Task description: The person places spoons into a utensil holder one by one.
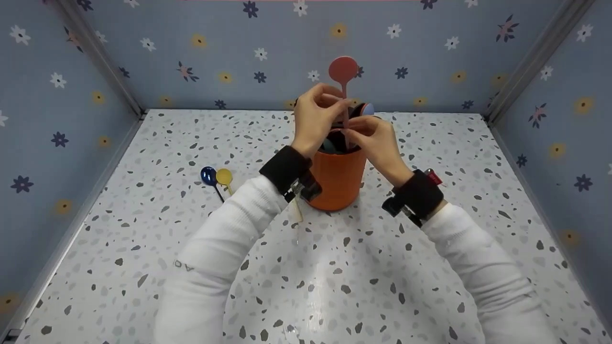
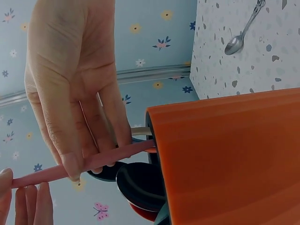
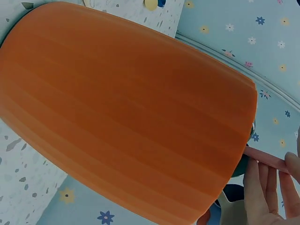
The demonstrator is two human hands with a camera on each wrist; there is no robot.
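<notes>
A pink spoon (image 1: 343,70) with a round head stands upright, head up, over an orange container (image 1: 334,181). My left hand (image 1: 316,114) pinches its handle below the head. Lower down, just above the rim, my right hand (image 1: 377,136) pinches the same handle between thumb and fingers. The left wrist view shows the right hand large, and the pink handle (image 2: 105,159) reaching the container's mouth; how deep it goes is hidden. Several other utensils stick out of the container, among them a black spoon (image 2: 140,185).
Left on the speckled table (image 1: 158,239) lie a dark blue spoon (image 1: 209,176) and a yellow spoon (image 1: 224,177). A pale handle (image 1: 298,211) shows beside the container's base. In the left wrist view a silver spoon (image 2: 236,44) lies on the table. Flower-patterned panels (image 1: 306,48) stand around it.
</notes>
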